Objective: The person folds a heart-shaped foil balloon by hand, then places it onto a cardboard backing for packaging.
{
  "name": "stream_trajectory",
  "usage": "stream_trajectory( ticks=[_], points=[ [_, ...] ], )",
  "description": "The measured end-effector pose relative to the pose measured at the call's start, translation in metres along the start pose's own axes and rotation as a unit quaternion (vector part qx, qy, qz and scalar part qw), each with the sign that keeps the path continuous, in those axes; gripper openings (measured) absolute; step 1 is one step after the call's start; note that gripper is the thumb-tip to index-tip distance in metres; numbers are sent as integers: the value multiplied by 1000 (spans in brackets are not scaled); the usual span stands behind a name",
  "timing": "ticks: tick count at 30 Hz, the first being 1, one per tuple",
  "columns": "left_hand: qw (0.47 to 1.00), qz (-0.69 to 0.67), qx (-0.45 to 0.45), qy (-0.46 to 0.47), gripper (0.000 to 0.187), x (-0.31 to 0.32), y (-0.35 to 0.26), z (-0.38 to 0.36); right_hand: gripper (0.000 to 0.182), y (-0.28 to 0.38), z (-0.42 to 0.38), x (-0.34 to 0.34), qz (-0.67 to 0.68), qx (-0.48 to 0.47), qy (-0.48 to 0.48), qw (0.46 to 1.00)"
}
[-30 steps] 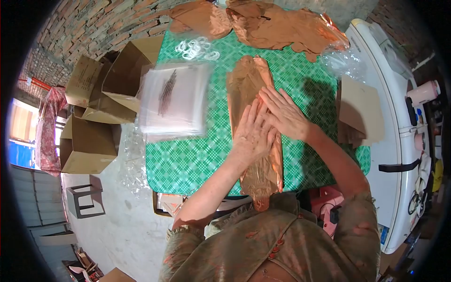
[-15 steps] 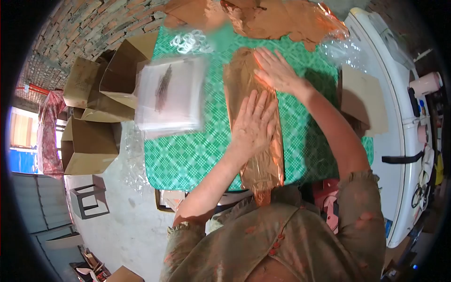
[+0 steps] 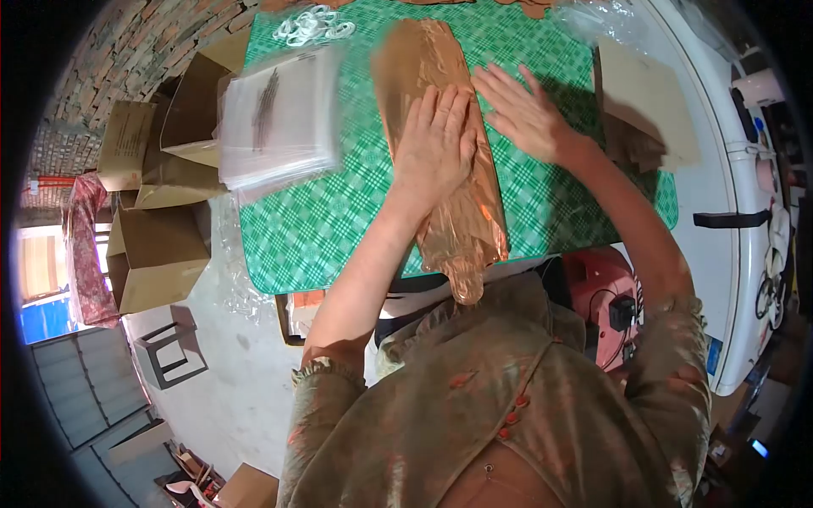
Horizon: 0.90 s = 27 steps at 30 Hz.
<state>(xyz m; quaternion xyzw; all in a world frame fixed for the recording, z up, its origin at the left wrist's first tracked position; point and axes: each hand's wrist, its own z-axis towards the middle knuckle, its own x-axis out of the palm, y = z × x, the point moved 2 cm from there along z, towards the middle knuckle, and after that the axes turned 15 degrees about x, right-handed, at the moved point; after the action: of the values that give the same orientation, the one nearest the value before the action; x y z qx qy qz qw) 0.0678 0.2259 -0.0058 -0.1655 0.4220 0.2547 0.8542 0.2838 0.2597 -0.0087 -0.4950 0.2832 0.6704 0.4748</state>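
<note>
A flat, folded copper-coloured foil balloon [image 3: 461,224] lies lengthwise on the green checked tablecloth [image 3: 339,233]. Its rounded tail hangs past the table's near edge, close to my shirt. My left hand [image 3: 434,148] rests palm down across the middle of the foil, fingers stretched out and pointing away from me. Just beyond the foil's right edge is my right hand [image 3: 529,118], fingers extended and thumb raised, its fingertips close to that edge. Neither hand grips anything.
Left of the foil sits a stack of clear plastic bags [image 3: 288,123], with white string loops [image 3: 313,25] behind it. Open cardboard boxes [image 3: 165,250] stand on the left. A cardboard piece [image 3: 648,102] and a white appliance [image 3: 711,190] are right. More copper foil [image 3: 533,7] lies at the far edge.
My right hand has come off the foil and shifted right, beyond its edge. My left hand stays flat on the foil. The view has tilted down, so the far foil pile is mostly cut off.
</note>
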Motion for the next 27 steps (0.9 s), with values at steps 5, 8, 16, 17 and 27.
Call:
stream_trajectory(
  ticks=[5, 8, 16, 17, 27],
  points=[
    [1000, -16, -9, -8, 54, 3, 2, -2, 61, 28, -45, -37, 72, -25, 29, 997],
    [999, -29, -5, -20, 53, 3, 4, -2, 64, 40, -61, -49, 93, -35, 65, 993],
    [1000, 5, 5, -7, 51, 2, 3, 1, 78, 71, -108, -81, 195, -66, 136, 969],
    [1000, 10, 8, -10, 51, 2, 3, 1, 80, 76, -114, -85, 207, -67, 148, 965],
    [1000, 23, 4, 11, 50, 2, 3, 0, 66, 97, -139, -101, 230, -83, 101, 965]
  ],
)
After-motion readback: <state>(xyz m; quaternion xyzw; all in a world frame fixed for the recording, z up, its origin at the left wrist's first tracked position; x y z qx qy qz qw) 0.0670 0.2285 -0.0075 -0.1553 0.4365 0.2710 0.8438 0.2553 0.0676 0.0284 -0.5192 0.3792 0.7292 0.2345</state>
